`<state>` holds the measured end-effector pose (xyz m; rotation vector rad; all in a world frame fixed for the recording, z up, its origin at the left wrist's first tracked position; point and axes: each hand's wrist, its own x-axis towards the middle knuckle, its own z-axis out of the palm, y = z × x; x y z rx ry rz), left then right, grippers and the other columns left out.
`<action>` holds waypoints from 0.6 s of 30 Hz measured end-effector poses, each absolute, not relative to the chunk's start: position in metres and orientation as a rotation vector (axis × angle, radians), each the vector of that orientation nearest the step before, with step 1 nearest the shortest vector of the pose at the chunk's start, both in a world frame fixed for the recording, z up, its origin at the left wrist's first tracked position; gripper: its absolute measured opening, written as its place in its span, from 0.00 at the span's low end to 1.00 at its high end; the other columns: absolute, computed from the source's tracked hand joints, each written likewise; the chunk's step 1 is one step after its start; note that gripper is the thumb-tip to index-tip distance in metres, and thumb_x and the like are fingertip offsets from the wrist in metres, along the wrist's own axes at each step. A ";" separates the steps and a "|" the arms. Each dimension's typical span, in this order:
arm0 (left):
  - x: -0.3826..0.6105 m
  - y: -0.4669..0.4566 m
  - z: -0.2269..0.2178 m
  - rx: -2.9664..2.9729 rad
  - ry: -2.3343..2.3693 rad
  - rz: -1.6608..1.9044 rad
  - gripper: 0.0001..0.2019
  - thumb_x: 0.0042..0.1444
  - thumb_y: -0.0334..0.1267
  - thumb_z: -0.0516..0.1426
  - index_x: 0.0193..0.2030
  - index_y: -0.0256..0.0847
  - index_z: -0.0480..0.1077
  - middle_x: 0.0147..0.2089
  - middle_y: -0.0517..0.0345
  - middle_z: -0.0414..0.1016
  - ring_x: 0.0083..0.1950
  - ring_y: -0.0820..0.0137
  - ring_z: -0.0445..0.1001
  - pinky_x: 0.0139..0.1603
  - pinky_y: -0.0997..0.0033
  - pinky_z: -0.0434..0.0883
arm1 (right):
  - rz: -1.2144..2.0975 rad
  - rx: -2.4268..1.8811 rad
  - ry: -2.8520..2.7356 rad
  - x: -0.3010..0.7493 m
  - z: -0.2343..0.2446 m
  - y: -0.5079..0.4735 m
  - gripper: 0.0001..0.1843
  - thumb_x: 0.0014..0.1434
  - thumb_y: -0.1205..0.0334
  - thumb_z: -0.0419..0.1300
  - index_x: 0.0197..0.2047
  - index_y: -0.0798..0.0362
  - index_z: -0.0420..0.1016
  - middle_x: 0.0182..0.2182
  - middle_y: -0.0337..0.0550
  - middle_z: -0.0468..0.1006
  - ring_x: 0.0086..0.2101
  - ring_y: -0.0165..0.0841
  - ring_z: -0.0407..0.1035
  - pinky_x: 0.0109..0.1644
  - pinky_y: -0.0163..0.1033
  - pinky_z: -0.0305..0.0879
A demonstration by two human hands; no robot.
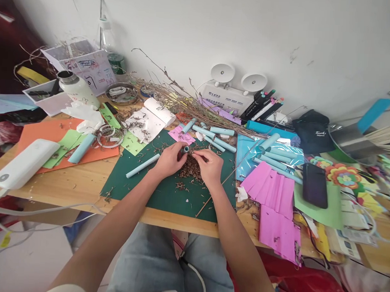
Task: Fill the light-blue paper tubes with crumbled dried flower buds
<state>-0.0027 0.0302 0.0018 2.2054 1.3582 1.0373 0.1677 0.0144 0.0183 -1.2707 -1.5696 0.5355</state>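
My left hand [171,159] is wrapped round a small blue paper tube [186,149], whose open end faces up. Close to that end, my right hand [210,162] has its thumb and fingers pinched together; what they hold, if anything, is too small to name. Under both hands lies a heap of dry brown leaf bits [192,171] on a dark green mat [167,195]. Another blue tube [143,165] rests on the mat left of my left hand. Several more rolled blue tubes [211,134] lie beyond my hands, beside a pink paper square [181,135].
A bundle of dry twigs [184,103] stretches along the wall. At left stand a white bottle [76,88] and a white power bank [24,164]. Pink folded paper [270,188], a dark phone [315,185] and a blue plastic packet [244,161] lie at right. One thin stick [219,188] crosses the mat.
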 end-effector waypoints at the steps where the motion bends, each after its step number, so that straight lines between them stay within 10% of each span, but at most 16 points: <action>1: -0.003 0.030 0.002 2.206 1.327 1.053 0.12 0.61 0.34 0.54 0.52 0.40 0.67 0.41 0.55 0.75 0.33 0.72 0.72 0.38 0.71 0.70 | 0.539 -1.281 -1.563 0.167 0.018 0.014 0.05 0.57 0.60 0.64 0.33 0.49 0.83 0.33 0.41 0.83 0.34 0.35 0.76 0.42 0.41 0.73; 9: -0.003 0.032 0.002 2.216 1.228 1.056 0.12 0.65 0.39 0.53 0.53 0.42 0.68 0.50 0.51 0.75 0.49 0.64 0.75 0.49 0.65 0.72 | 0.561 -1.320 -1.584 0.164 0.018 0.016 0.08 0.60 0.57 0.62 0.35 0.48 0.82 0.34 0.41 0.83 0.36 0.35 0.77 0.43 0.40 0.73; 18: -0.003 0.032 0.004 2.207 1.259 1.053 0.10 0.66 0.40 0.53 0.50 0.42 0.70 0.48 0.53 0.75 0.42 0.69 0.75 0.44 0.70 0.71 | 0.565 -1.282 -1.646 0.167 0.018 0.015 0.10 0.62 0.61 0.57 0.39 0.49 0.81 0.36 0.42 0.83 0.36 0.34 0.77 0.42 0.39 0.74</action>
